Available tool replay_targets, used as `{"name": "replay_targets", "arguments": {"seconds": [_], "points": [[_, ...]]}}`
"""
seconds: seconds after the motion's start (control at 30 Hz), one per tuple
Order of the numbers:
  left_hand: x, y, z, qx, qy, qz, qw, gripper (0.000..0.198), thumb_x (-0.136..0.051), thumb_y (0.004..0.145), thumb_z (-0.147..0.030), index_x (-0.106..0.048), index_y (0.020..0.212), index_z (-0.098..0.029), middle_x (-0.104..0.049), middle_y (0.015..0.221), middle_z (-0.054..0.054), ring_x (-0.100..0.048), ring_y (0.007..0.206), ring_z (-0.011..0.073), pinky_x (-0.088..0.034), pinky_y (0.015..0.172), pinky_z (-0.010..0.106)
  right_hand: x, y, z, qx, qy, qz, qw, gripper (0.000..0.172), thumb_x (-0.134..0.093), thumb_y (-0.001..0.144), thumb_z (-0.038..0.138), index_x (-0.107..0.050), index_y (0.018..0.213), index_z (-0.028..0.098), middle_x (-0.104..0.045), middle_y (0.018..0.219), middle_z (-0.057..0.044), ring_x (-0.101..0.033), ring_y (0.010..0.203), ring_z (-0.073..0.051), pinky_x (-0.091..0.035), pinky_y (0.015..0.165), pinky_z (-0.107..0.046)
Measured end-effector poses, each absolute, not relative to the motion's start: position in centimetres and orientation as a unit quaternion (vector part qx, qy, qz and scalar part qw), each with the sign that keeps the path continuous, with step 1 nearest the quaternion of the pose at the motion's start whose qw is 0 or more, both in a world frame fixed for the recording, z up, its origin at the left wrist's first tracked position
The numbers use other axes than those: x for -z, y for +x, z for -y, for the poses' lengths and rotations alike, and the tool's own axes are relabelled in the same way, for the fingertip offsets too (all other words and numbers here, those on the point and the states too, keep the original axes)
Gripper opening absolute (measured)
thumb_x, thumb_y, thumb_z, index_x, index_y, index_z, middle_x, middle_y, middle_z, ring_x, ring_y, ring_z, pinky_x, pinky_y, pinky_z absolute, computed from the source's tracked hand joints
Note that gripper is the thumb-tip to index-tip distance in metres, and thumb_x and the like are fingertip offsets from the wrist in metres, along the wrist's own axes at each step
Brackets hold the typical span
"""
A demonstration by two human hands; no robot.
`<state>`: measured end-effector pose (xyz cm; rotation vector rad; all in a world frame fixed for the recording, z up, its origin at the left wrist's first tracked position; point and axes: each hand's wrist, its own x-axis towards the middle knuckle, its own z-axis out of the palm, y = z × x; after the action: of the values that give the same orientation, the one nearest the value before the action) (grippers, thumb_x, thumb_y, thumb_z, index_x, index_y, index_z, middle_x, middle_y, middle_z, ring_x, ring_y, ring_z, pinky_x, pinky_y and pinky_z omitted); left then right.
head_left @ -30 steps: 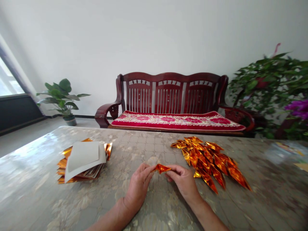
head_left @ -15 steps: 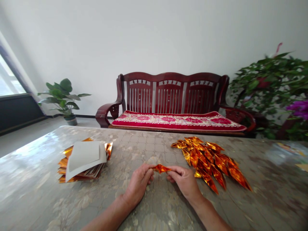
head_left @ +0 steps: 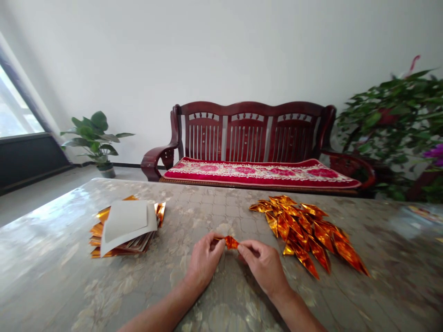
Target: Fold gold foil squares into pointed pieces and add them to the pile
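Mottled grey-beige table top (head_left: 51, 240) under a glossy clear cover fills the lower view, and over its middle a small, crumpled piece of folded orange-gold foil (head_left: 231, 242) is held between the person's hands. The left hand (head_left: 206, 260) pinches the foil's left end in a narrow grip of thumb and fingertips, and the right hand (head_left: 265, 265) pinches its right end the same way, the two hands nearly touching. Just beyond the right hand lies a loose heap of pointed, folded gold-foil pieces (head_left: 304, 235). Well to the left sits a stack of orange-gold foil sheets (head_left: 97, 228), topped by a white paper sheet (head_left: 124, 221). Past the table's far edge stands a dark red wooden bench (head_left: 249, 133) with a red floral cushion (head_left: 259, 173), between a small potted green plant (head_left: 93, 138) and a larger leafy plant (head_left: 391, 124).
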<state>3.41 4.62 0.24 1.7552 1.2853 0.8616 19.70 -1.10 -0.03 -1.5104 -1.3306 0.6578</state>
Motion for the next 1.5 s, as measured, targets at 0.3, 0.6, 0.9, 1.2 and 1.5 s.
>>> {"name": "replay_targets", "arguments": {"seconds": [0.3,0.6,0.9,1.2,1.5], "points": [[-0.9,4.0,-4.4,-0.342,0.679,-0.524,0.385,0.025,-0.046,0.084,-0.029,-0.068,0.077,-0.019,-0.069,0.074,0.0,-0.063,0.075,0.0177,-0.042,0.067,0.025,0.4,19.5,0.6,-0.285,-0.633,0.517,0.501,0.026,-0.057,0.078,0.036,-0.074,0.081,0.016,-0.073,0.071,-0.006,-0.066,0.065,-0.021,-0.051,0.062,-0.027],[0.6,4.0,-4.3,-0.36,0.674,-0.51,0.396,0.021,-0.053,0.075,-0.015,-0.07,0.088,-0.018,-0.073,0.08,0.001,-0.065,0.074,0.0168,-0.046,0.068,0.024,0.5,19.4,0.4,-0.32,-0.631,0.497,0.503,0.026,-0.055,0.071,0.029,-0.074,0.083,0.016,-0.072,0.069,-0.005,-0.066,0.065,-0.02,-0.051,0.06,-0.027],[0.3,3.7,-4.7,-0.339,0.712,-0.499,0.359,0.031,-0.046,0.088,-0.02,-0.077,0.091,-0.022,-0.077,0.086,0.001,-0.069,0.084,0.0189,-0.046,0.076,0.025,0.7,19.3,0.3,-0.282,-0.652,0.5,0.495,0.027,-0.057,0.077,0.038,-0.073,0.077,0.017,-0.072,0.067,-0.006,-0.066,0.064,-0.022,-0.05,0.058,-0.027],[0.5,3.6,-4.5,-0.335,0.734,-0.481,0.343,0.034,-0.046,0.091,-0.025,-0.079,0.1,-0.023,-0.077,0.095,0.004,-0.069,0.088,0.0201,-0.046,0.079,0.026,0.3,19.3,0.5,-0.245,-0.67,0.511,0.481,0.027,-0.054,0.078,0.036,-0.074,0.078,0.018,-0.073,0.068,-0.006,-0.066,0.063,-0.022,-0.049,0.058,-0.027],[0.4,3.6,-4.4,-0.318,0.75,-0.484,0.318,0.037,-0.047,0.091,-0.031,-0.072,0.066,-0.017,-0.067,0.063,0.001,-0.059,0.063,0.0159,-0.032,0.058,0.024,-0.2,19.0,0.6,-0.218,-0.685,0.511,0.471,0.026,-0.054,0.078,0.038,-0.072,0.072,0.019,-0.07,0.063,-0.004,-0.063,0.061,-0.021,-0.045,0.058,-0.027]]}}
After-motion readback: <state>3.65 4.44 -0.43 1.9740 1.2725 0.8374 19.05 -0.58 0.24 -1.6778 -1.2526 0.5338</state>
